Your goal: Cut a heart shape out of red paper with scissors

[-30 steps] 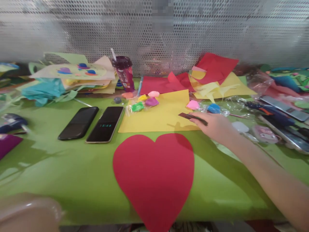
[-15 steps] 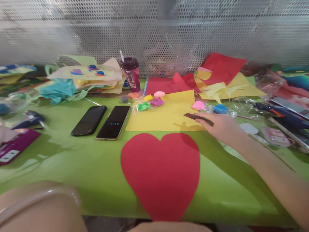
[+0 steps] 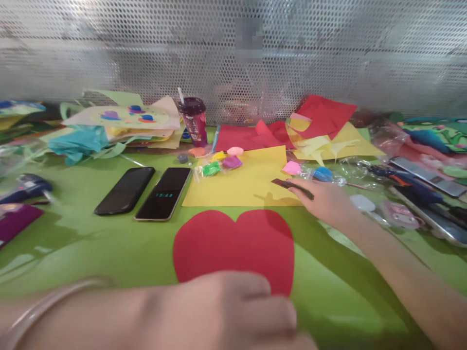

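Observation:
A large red paper heart [image 3: 233, 243] lies flat on the green table, its lower part hidden behind my left hand [image 3: 233, 311]. That hand is close to the camera, back upward, with a pale bracelet [image 3: 54, 301] at the wrist. Its knuckles show bent, but motion blur and the frame edge hide the fingertips. Beyond the heart, at the right, my right hand [image 3: 321, 197] pinches a thin, flat, dark brown strip [image 3: 282, 183]. The strip is above the right part of a yellow paper sheet [image 3: 241, 189] and casts a shadow on it.
Two phones, one black [image 3: 126, 190] and one showing a clock [image 3: 164, 194], lie left of the sheet. Packets of coloured clay [image 3: 210, 169] are along its far edge. A lidded cup [image 3: 195, 121] stands behind, before a perforated metal panel [image 3: 146, 53]. Red paper [image 3: 237, 137] is stacked at the back.
My left hand has come in from the lower left and now covers the heart's lower part. My right hand still holds the dark strip in about the same place. The view has tilted up slightly.

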`<state>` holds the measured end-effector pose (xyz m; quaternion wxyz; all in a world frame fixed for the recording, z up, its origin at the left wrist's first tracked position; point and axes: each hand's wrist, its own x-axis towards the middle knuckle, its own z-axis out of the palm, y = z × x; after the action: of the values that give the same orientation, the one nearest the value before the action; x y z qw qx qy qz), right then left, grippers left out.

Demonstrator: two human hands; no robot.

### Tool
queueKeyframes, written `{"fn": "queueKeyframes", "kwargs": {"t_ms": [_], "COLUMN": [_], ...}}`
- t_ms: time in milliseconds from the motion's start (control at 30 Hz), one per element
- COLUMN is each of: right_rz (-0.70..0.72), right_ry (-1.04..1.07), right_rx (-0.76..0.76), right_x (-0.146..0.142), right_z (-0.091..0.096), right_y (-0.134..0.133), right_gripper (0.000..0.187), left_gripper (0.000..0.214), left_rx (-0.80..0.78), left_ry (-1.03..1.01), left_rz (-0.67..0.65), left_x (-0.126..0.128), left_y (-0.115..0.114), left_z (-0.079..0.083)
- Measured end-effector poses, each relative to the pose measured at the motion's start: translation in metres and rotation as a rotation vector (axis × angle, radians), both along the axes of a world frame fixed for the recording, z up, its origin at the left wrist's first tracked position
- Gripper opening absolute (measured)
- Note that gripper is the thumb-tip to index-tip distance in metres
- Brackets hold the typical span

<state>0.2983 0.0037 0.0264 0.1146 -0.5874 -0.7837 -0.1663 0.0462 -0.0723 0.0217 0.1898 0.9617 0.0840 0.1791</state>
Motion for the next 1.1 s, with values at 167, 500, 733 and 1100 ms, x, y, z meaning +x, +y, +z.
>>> {"fn": "queueKeyframes", "kwargs": {"t_ms": [167,500,733,1100], "right_rz": [0.144,0.405,0.443,0.732], "right_ry": [-0.005,-0.306,-0.279,-0.207], "right_rx": [-0.021,-0.158,-0.279,-0.215], "right_x": [0.001,-0.001,-0.004,-0.028], "right_z": [0.003,0.019,0.016,0.024], "right_y": [-0.003,-0.026,-0.040,0.005], "right_gripper": [0.035,0.073,0.072,0.057], "left_gripper": [0.047,0.050,0.043,0.046], "left_rx": [0.163,0.051,0.102,0.190], "left_ry": [0.144,0.332,0.327,0.236], "left_rz": [-0.019,-0.080,-0.129,-0.199], "left_x": [0.014,0.006,0.006,-0.002], "left_y": [0.039,0.044,0.051,0.058], "left_z": [0.007,0.006,0.003,-0.008]}}
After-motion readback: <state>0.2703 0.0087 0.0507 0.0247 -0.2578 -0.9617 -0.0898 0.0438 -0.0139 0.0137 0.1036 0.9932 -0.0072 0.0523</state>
